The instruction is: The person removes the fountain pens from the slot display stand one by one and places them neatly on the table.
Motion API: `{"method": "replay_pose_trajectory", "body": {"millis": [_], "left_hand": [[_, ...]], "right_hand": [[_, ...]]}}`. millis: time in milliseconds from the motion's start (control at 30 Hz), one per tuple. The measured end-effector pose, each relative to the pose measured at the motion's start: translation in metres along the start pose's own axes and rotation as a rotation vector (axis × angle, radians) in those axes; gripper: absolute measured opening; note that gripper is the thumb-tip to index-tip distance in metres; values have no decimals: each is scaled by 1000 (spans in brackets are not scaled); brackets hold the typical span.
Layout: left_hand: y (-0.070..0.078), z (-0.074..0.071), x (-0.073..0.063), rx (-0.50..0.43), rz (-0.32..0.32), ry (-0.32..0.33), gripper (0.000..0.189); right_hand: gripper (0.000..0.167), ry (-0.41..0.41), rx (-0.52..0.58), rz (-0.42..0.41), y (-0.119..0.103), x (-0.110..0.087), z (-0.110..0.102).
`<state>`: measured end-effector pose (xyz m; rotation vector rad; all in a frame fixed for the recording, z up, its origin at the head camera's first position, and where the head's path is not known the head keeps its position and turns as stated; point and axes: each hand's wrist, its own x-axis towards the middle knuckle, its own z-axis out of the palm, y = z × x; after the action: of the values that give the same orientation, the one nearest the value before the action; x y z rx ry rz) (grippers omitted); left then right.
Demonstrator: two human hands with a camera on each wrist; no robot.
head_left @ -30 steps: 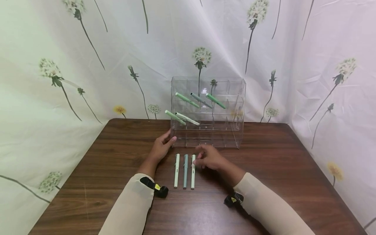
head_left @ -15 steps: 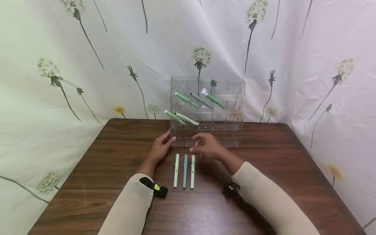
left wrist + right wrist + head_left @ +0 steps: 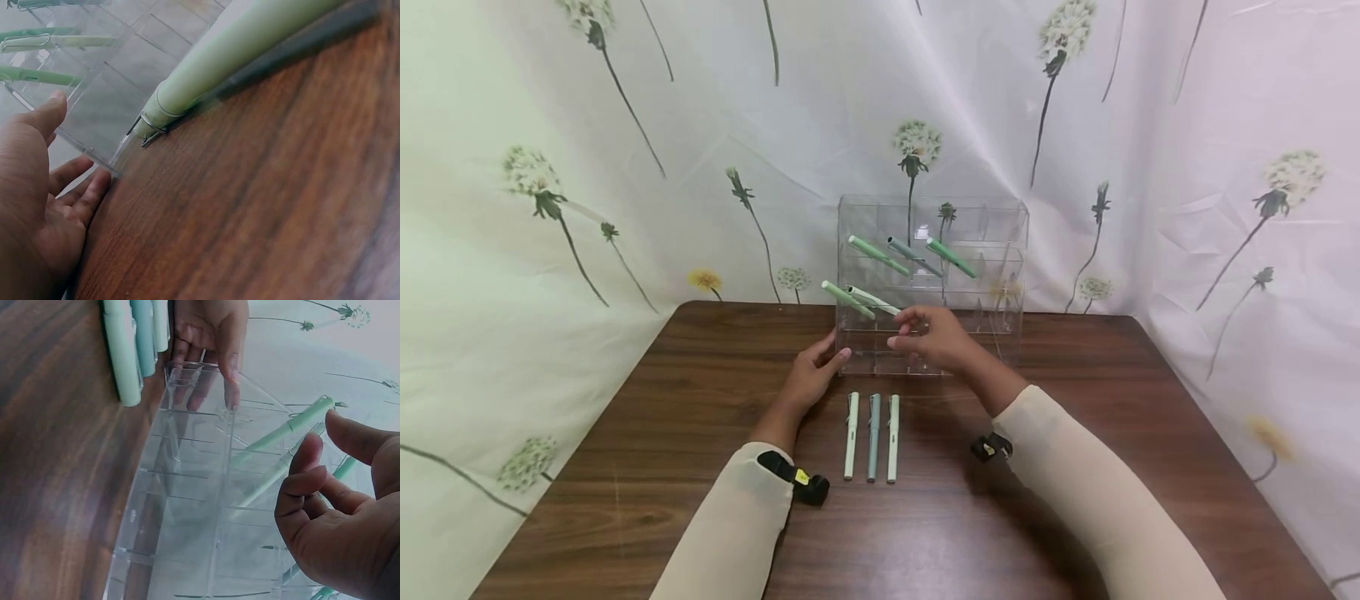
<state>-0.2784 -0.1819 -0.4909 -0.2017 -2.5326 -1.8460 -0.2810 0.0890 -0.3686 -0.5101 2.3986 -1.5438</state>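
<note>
A clear pen organizer (image 3: 951, 350) with stepped compartments stands at the back of the table. My left hand (image 3: 808, 379) rests against its left front corner, fingers extended along the side. My right hand (image 3: 936, 337) is raised in front of the lower compartments, fingers bent, thumb apart, nothing between them. Its fingertips overlap the lower end of a white pen (image 3: 868, 297) leaning in a compartment beside a light green pen (image 3: 842, 296). Higher up lean a green pen (image 3: 876, 254), a grey-blue pen (image 3: 913, 254) and a darker green pen (image 3: 951, 257).
On the table (image 3: 700, 500), in front of the organizer, lie a pale pen (image 3: 852, 437), a blue-grey pen (image 3: 873, 437) and another pale pen (image 3: 892, 437), side by side. A dandelion-print cloth (image 3: 760, 125) hangs behind and at both sides.
My right hand has risen from beside the rightmost pen on the table up to the organizer's lower pens. The left hand and all the pens have stayed put.
</note>
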Motion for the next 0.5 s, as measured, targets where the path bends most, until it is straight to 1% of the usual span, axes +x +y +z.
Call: {"method": "replay_pose_trajectory", "body": {"millis": [67, 167, 300, 367, 500], "left_hand": [[0, 0, 0, 2, 1, 2, 69], [0, 1, 1, 0, 7, 15, 68], [0, 2, 2, -2, 13, 17, 68], [0, 2, 1, 0, 12, 12, 67], [0, 3, 0, -8, 3, 16, 65]], "right_hand": [[41, 19, 14, 10, -2, 3, -1], [43, 40, 70, 28, -5, 8, -2], [43, 79, 139, 25, -10, 14, -4], [41, 97, 146, 10, -11, 17, -4], [38, 111, 109, -12, -12, 23, -3]]}}
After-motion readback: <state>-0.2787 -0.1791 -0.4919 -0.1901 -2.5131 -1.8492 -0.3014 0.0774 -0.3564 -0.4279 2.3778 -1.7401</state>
